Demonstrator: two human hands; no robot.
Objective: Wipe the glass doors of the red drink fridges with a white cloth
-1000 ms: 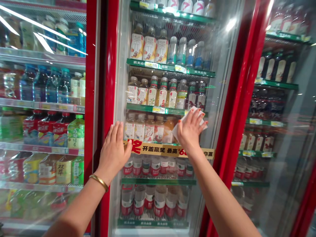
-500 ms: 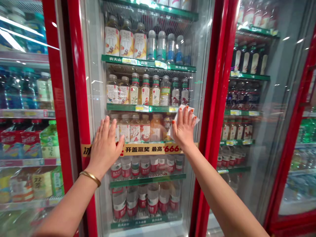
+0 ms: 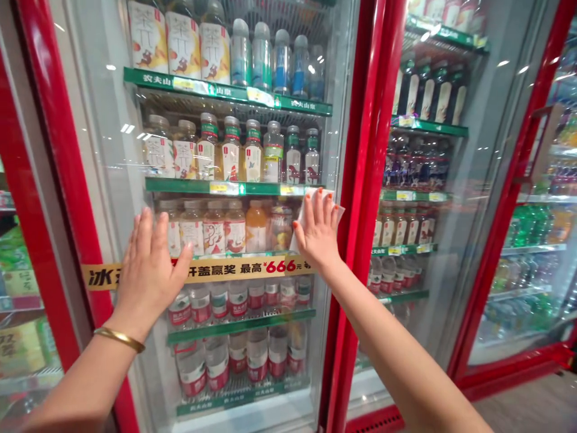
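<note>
My left hand (image 3: 148, 273) lies flat against the glass fridge door (image 3: 108, 150), fingers spread and a gold bangle (image 3: 119, 339) on the wrist. It rests just above a yellow promotional strip (image 3: 243, 269) with red and black Chinese text. My right hand (image 3: 318, 231) presses a white wipe (image 3: 336, 211) to the same glass, with the wipe's edges showing around the fingers. Rows of bottled drinks stand on green-edged shelves (image 3: 229, 187) behind the glass, and the hands hide some of them.
A red door frame (image 3: 367, 180) divides this fridge from a neighbouring glass-door fridge (image 3: 419, 192) on the right. Another fridge (image 3: 527, 240) stands farther right, and a strip of wooden floor (image 3: 527, 409) shows at the lower right.
The fridge doors have slid left in the view, and more of the right-hand fridges and floor show. Both hands have shifted left with them, and the wipe stays under my right hand.
</note>
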